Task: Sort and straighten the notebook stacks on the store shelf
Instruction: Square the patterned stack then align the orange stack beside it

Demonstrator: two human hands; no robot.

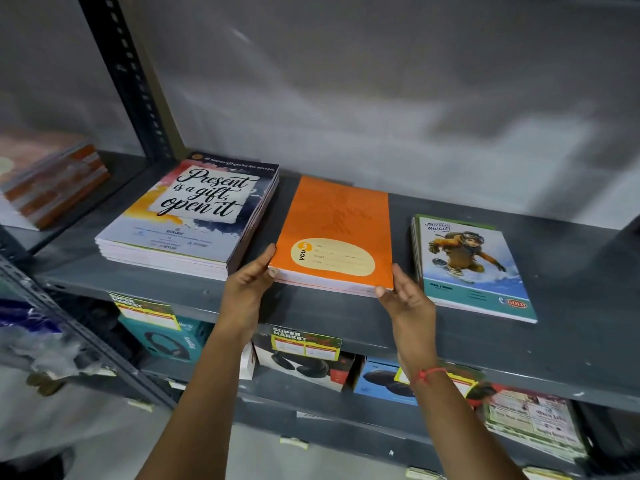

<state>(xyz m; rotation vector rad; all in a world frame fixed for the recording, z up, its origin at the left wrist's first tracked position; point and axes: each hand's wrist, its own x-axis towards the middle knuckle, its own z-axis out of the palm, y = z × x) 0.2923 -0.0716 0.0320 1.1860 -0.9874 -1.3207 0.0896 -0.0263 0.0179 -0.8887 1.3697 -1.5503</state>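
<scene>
Three notebook stacks lie on the grey metal shelf (571, 341). At the left is a thick stack topped by a "Present is a gift, open it" cover (194, 216). In the middle sits a thin orange stack (337, 233). At the right is a thin stack with a snowboarder cover (474, 268), turned slightly askew. My left hand (247, 289) grips the orange stack's front left corner. My right hand (408, 301) grips its front right corner, thumb on the cover edge.
A slotted upright post (128, 74) stands behind the left stack. Another book pile (52, 181) lies in the bay further left. Below, boxed headphones (166, 337) and price tags (304, 344) fill the lower shelf, with printed booklets (533, 420) at lower right.
</scene>
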